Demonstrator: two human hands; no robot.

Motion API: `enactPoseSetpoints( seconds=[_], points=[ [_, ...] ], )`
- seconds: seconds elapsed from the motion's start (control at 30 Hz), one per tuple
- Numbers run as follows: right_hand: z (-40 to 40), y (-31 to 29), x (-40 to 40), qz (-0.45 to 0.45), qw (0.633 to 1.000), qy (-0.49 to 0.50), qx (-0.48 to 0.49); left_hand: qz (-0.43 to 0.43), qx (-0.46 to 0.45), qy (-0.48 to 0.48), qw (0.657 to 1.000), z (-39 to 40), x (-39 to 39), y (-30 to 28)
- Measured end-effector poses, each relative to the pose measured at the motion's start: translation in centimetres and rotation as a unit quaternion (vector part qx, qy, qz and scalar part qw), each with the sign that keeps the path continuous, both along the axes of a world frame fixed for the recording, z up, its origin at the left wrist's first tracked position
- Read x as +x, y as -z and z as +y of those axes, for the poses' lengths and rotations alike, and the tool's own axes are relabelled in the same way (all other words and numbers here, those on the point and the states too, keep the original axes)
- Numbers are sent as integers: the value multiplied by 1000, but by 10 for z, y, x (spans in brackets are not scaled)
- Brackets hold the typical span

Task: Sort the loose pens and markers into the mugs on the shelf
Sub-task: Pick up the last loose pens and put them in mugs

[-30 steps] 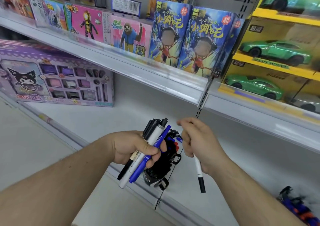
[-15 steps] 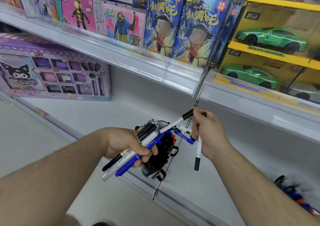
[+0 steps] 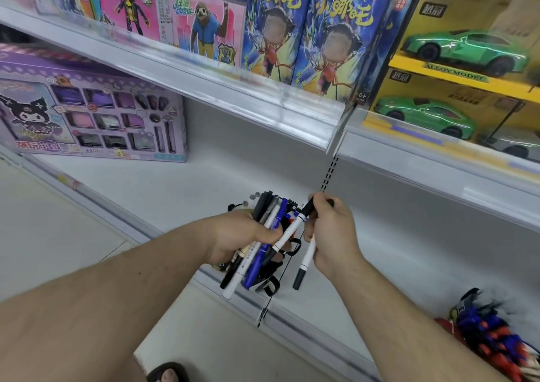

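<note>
white shop shelving fills the view, and the lower shelf point(image 3: 181, 188) is the landmark for everything else. at its front edge, right under the hands, stands a dark mug point(image 3: 270, 276), mostly hidden, with only its black handle loops and part of its wall showing. behind it, toward the back of the same shelf, a few blue and black pens poke up, though whether they sit in that mug or in a second one cannot be told.

left hand point(image 3: 242, 235) is curled round a bundle of pens and markers point(image 3: 257, 253), black, white and blue barrels fanned out above and below the fist. right hand point(image 3: 330, 235) pinches a white marker with a black cap point(image 3: 289, 232) near its top end, slanting it down toward the bundle, and its lower fingers also clamp a second white marker point(image 3: 305, 260) that hangs nearly upright, black tip down, just above the shelf's front edge.

judging by this, the sorting is at an early to middle stage: most of the visible pens are in the hands, not in a mug. left to do is dropping each into the right mug.

far to the right along the shelf lies a blurred heap of blue and red things point(image 3: 491, 335), perhaps more pens, too smeared to name. a purple toy box point(image 3: 87, 112) stands at the shelf's left end.
</note>
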State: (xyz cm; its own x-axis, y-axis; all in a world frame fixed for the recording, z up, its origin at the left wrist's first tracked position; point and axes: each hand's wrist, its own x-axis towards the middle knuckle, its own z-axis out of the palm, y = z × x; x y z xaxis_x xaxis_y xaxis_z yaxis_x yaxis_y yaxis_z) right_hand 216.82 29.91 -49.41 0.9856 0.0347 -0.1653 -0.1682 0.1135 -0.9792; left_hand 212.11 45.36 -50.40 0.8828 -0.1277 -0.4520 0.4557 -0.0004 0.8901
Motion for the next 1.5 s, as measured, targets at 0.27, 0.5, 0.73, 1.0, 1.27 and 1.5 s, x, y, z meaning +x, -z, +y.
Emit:
enactPoseSetpoints(
  seconds=[0.27, 0.5, 0.73, 1.0, 1.27, 1.5],
  points=[
    [35, 28, -1, 21, 994, 106, -4, -16, 62, 7, 998, -13, -2, 10],
    [32, 38, 5, -53, 992, 67, -91, -55, 133, 37, 989, -8, -4, 10],
    [11, 35, 20, -67, 965, -107, -229, -46, 177, 60, 981, 13, 0, 13],
    [-17, 22, 54, -221, 916, -74, -326, -44, 135, -91, 986, 63, 3, 2],
    [15, 70, 48, -469, 729, -147, -476, -49, 104, -128, 985, 70, 3, -1],
    [50, 126, 44, -363, 696, -242, -570, -63, 71, -114, 989, 68, 1, -1]
  ],
)
